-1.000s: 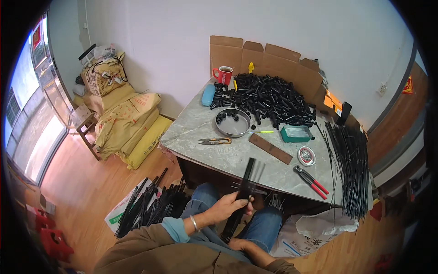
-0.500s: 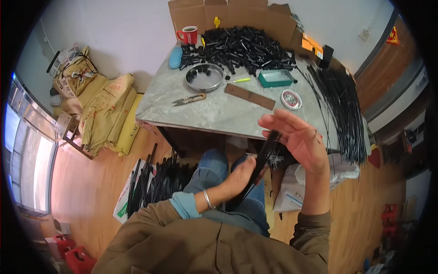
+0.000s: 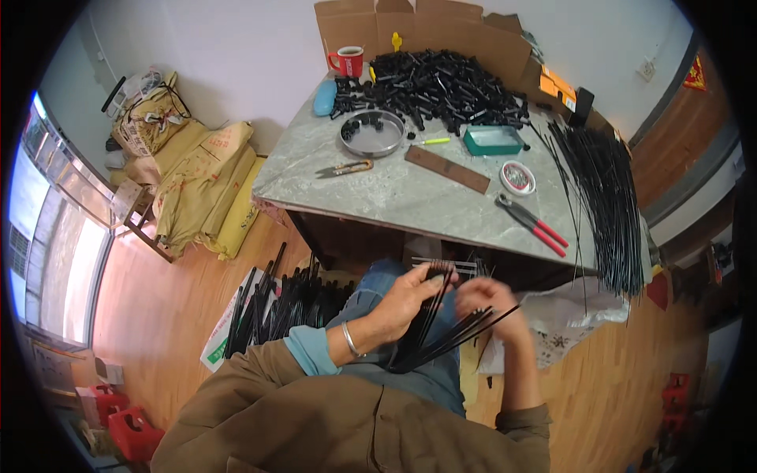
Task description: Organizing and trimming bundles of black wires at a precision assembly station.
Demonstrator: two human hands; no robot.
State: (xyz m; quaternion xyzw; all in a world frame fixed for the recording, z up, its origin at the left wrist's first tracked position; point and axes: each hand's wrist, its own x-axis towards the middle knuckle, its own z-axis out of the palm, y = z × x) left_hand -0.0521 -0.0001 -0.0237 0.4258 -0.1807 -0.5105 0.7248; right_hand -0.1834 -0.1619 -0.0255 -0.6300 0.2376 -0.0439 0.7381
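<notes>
Over my lap, my left hand [image 3: 404,301] grips a bundle of thin black rods [image 3: 430,340] near its upper end. My right hand [image 3: 490,303] holds the same bundle from the right, where the rods fan out toward the floor. Thin metal pins stick out of the rod tops near the table edge. I sit at a grey marble table [image 3: 394,193], and my knees in blue jeans are under its front edge.
On the table lie a heap of short black tubes [image 3: 434,83], a round metal tray [image 3: 372,132], snips [image 3: 344,168], red-handled pliers [image 3: 531,224], a green box [image 3: 492,140], a brown strip [image 3: 447,169] and long black rods [image 3: 607,197]. More black rods [image 3: 272,307] lie on the floor at left, beside yellow sacks [image 3: 197,181].
The bundle was upright in my left hand a second ago. My right hand has come up and taken hold, then both hands dropped lower and the bundle tilted right. The view shifted.
</notes>
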